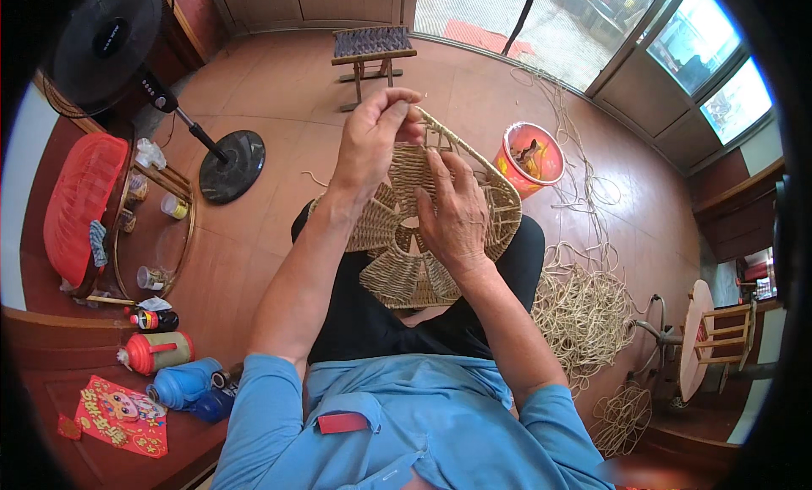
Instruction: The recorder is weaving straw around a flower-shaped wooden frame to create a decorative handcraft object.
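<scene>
Head view, floor [279, 84]: reddish; spans from the fan base [244, 173] at far left, past the small stool [372, 43] at far middle, to the rope pile [584, 317] at right;
Woven piece [399, 274]: tan openwork; rests across the dark trousers [359, 333]; rounded rim runs out toward far right;
Left hand [372, 139]: raised at the far rim; thumb and fingers pinched together; cannot tell what lies between them;
Right hand [457, 202]: palm down on the woven piece; fingers slightly bent, a little apart; tips near the far rim;
Clear jars [173, 208]: at left; contents too small to tell;
Blue flask [184, 382]: near left;
Red bucket [519, 180]: far right; dark and yellowish scraps inside.
</scene>
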A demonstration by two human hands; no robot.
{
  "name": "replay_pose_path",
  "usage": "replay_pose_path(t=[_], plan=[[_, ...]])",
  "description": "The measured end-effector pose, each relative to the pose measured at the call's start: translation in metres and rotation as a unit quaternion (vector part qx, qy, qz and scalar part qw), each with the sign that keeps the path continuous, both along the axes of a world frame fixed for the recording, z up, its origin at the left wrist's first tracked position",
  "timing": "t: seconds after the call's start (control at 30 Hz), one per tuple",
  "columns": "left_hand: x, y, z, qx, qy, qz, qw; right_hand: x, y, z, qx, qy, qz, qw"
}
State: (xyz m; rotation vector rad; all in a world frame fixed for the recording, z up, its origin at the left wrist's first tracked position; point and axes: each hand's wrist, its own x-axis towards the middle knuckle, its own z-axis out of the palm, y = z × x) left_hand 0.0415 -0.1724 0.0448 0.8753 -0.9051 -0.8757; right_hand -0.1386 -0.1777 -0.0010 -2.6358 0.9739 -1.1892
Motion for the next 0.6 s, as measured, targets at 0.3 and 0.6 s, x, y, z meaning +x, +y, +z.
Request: replay_pose_path(t=[0.3, 0.6], plan=[[0.003, -0.033, 0.025, 0.072, -0.207, -0.083, 0.972, 0.007, 0.001, 0.011, 0.066, 0.007, -0.004, 0.998], [0.01, -0.015, -0.039, 0.086, -0.182, -0.017, 0.979, 0.009, 0.0, 0.011, 0.067, -0.026, -0.004, 0.997]])
